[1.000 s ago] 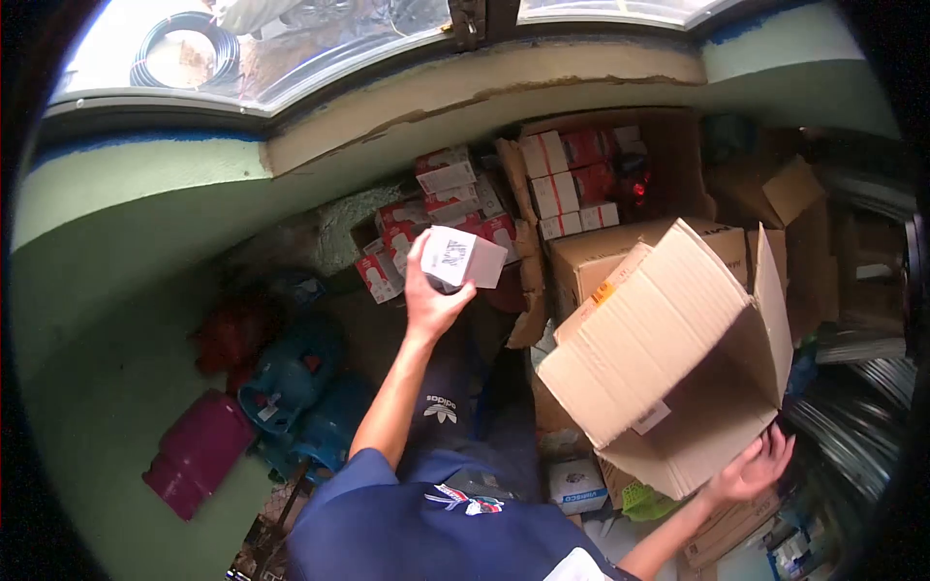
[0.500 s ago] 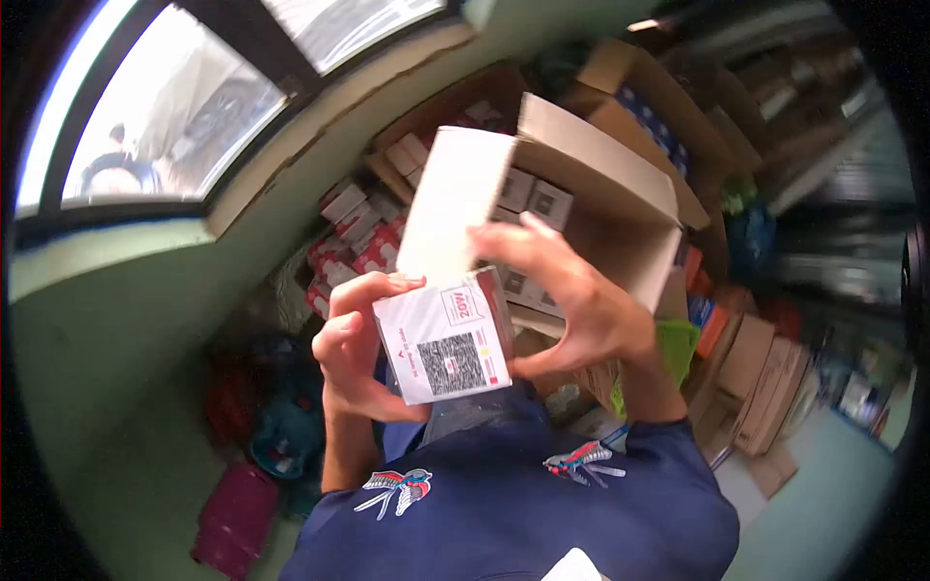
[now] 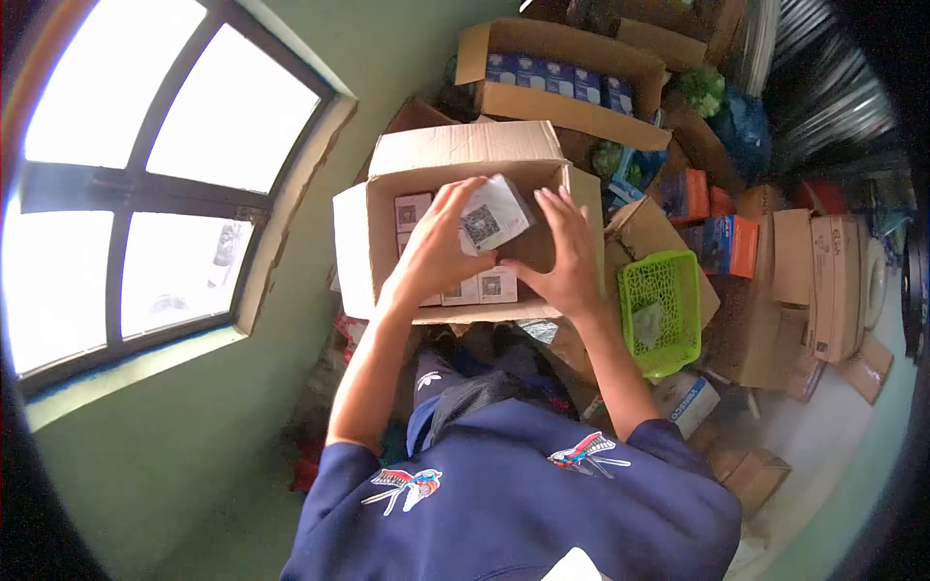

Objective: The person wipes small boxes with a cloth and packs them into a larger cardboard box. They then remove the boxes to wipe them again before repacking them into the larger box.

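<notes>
A small white box with a black QR code on its top is tilted over the inside of an open cardboard carton. My left hand grips its left side, fingers at the upper edge and thumb low down. To the right of the box, my right hand is open, its fingers spread and its thumb reaching toward the box's lower corner. More small white boxes with the same printed code, such as one box, line the carton's left and near sides. My left hand and forearm partly hide them.
Behind the carton stands a long open cardboard box of blue packages. A green plastic basket sits at the right, near orange-and-blue boxes and brown cartons. A barred window fills the left wall.
Both hands and the small white box have moved forward from near my body to over the carton. My view has turned, and the right hand has spread away from the box.
</notes>
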A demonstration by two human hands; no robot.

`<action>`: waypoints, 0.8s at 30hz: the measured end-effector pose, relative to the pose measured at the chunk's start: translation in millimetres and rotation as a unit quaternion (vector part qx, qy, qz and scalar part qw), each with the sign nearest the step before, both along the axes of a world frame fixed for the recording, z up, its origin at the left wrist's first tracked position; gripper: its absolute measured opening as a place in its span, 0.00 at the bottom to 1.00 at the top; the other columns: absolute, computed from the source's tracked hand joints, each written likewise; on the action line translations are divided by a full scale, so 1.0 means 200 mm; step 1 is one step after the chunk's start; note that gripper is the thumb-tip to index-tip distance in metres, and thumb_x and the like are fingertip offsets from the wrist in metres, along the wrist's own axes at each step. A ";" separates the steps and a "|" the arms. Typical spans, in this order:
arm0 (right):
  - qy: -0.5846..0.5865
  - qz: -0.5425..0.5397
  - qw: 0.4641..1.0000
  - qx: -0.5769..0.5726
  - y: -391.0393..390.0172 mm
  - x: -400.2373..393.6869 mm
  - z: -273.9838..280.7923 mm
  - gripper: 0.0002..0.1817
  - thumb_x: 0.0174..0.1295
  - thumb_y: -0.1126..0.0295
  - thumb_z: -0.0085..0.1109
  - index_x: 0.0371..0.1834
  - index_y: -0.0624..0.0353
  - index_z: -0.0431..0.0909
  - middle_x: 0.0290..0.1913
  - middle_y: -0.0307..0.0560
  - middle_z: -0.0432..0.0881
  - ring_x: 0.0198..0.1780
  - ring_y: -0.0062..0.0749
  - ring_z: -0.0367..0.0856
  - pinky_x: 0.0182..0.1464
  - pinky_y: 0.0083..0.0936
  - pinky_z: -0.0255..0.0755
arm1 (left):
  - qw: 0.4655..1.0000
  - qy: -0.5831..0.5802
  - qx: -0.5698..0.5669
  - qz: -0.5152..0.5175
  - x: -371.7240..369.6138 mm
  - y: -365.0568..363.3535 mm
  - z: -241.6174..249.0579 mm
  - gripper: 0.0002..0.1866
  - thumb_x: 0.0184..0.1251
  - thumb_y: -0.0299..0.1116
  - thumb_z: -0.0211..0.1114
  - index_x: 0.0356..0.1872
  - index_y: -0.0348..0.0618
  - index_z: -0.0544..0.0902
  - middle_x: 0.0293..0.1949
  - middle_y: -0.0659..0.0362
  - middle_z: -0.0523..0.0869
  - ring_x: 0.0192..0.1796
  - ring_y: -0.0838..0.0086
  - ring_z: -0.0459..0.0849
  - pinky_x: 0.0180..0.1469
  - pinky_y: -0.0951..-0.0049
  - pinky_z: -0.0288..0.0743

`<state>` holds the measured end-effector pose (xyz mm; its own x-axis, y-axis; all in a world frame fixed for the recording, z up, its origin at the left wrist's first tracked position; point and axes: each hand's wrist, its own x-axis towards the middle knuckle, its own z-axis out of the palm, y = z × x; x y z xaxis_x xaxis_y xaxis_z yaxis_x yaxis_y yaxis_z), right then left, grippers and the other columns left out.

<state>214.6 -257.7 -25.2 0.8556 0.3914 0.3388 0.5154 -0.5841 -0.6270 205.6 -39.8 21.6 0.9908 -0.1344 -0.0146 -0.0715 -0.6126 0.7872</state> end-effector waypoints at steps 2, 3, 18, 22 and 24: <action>-0.003 -0.093 0.994 -0.050 -0.10 -0.04 -0.10 0.50 0.54 0.61 0.78 0.80 0.53 0.58 0.76 0.55 0.67 0.81 0.53 0.57 0.78 0.68 0.45 | 0.995 0.007 0.051 -0.080 0.09 -0.03 -0.21 0.48 0.42 0.31 0.78 0.72 0.42 0.69 0.66 0.45 0.75 0.70 0.49 0.73 0.72 0.59 0.70; 0.037 -0.131 0.987 -0.080 -0.12 -0.06 -0.11 0.50 0.56 0.62 0.77 0.81 0.55 0.57 0.76 0.57 0.66 0.81 0.54 0.57 0.78 0.64 0.47 | 0.990 0.005 0.094 -0.107 0.12 -0.05 -0.29 0.49 0.43 0.30 0.79 0.73 0.45 0.69 0.69 0.47 0.75 0.71 0.51 0.72 0.75 0.57 0.68; 0.202 -0.162 0.951 0.172 -0.17 -0.12 -0.55 0.31 0.67 0.77 0.58 0.75 0.66 0.65 0.66 0.67 0.76 0.65 0.55 0.78 0.67 0.39 0.73 | 0.907 0.103 0.364 -0.187 0.09 -0.02 -0.86 0.46 0.56 0.35 0.76 0.78 0.51 0.64 0.76 0.52 0.67 0.80 0.54 0.61 0.80 0.36 0.46; 0.165 -0.169 0.954 0.186 -0.15 -0.13 -0.63 0.29 0.68 0.77 0.58 0.73 0.70 0.67 0.62 0.62 0.80 0.56 0.43 0.83 0.59 0.35 0.77 | 0.989 0.056 0.139 0.003 -0.04 0.07 -0.61 0.41 0.60 0.36 0.74 0.76 0.49 0.68 0.76 0.47 0.68 0.79 0.52 0.62 0.79 0.44 0.55; 0.182 -0.179 0.948 0.190 -0.15 -0.14 -0.66 0.29 0.69 0.76 0.57 0.73 0.70 0.67 0.62 0.60 0.81 0.55 0.40 0.83 0.57 0.34 0.77 | 0.996 0.051 -0.009 0.068 -0.15 0.18 -0.35 0.35 0.64 0.36 0.74 0.72 0.43 0.71 0.64 0.50 0.82 0.66 0.56 0.81 0.69 0.56 0.75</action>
